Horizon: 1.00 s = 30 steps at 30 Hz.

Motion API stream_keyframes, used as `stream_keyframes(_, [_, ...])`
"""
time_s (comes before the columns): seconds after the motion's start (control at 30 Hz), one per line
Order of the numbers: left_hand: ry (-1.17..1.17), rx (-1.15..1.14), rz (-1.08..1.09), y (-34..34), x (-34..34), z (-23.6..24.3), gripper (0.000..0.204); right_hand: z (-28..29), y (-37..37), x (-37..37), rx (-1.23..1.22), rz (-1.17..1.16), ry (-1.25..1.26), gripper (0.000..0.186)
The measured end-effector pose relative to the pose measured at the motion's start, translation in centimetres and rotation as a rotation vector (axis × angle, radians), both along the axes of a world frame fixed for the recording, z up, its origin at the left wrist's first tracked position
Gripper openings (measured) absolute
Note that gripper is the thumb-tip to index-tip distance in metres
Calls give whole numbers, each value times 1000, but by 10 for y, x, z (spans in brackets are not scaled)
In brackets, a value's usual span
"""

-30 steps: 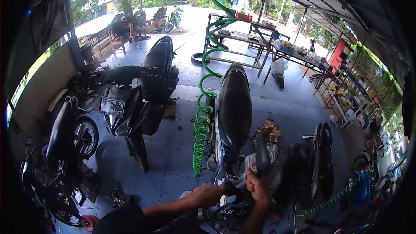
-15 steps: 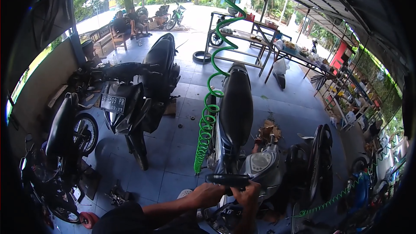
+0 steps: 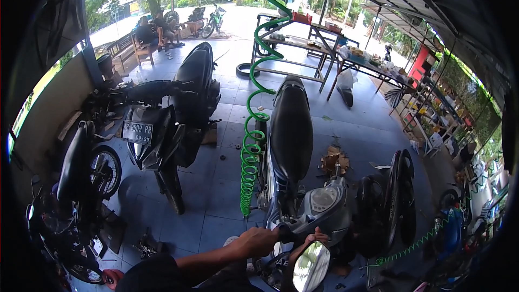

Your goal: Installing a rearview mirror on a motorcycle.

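Swung since the earlier frame: the mirror [image 3: 312, 266], from 10 o'clock of the right hand [image 3: 309, 238] down to its 6 o'clock, with the shiny face now turned to view. Right fingers [image 3: 319, 233] just behind the mirror's upper edge, partly covered; not possible to tell if closed on it. At 9 o'clock, left hand [image 3: 257, 242], with fingers clenched around the black grip [image 3: 285, 232]. Toward 12 o'clock, dash [image 3: 324, 199] and long seat [image 3: 292, 135]; at 10 o'clock, green hose [image 3: 246, 200].

I see the hose [image 3: 246, 200] between the left bike [image 3: 192, 78] and the right bike [image 3: 292, 130], the mirror [image 3: 312, 266] nearer my camera than the dials [image 3: 324, 199], and a table [image 3: 294, 41] farther back.
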<state>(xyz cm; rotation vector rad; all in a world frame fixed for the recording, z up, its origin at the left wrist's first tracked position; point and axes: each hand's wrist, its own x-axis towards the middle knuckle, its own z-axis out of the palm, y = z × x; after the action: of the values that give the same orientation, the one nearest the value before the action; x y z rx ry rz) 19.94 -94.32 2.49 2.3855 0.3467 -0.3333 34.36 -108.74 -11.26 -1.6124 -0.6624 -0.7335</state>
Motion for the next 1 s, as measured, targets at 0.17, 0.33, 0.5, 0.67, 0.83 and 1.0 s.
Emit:
stream_keyframes(0.17, [-36, 28, -3, 0, 3, -3, 42, 47, 24, -29, 215, -147, 184, 33])
stream_keyframes(0.33, [4, 7, 21, 3, 2, 1, 39, 75, 35, -39, 452, -45, 180, 29])
stream_keyframes(0.5, [9, -46, 11, 0, 3, 6, 38, 124, 9, -28, 1003, 327, 843, 42])
stream_keyframes(0.67, [49, -44, 14, 0, 2, 12, 39, 118, -11, 7, 933, 518, 1127, 31])
stream_keyframes(0.83, [-86, -70, 11, -2, -5, 16, 30, 141, 8, 8, 800, 285, 1176, 28])
stream_keyframes(1.0, [-84, -60, 48, -2, -2, 2, 31, 145, 25, -4, 756, 43, 1027, 39])
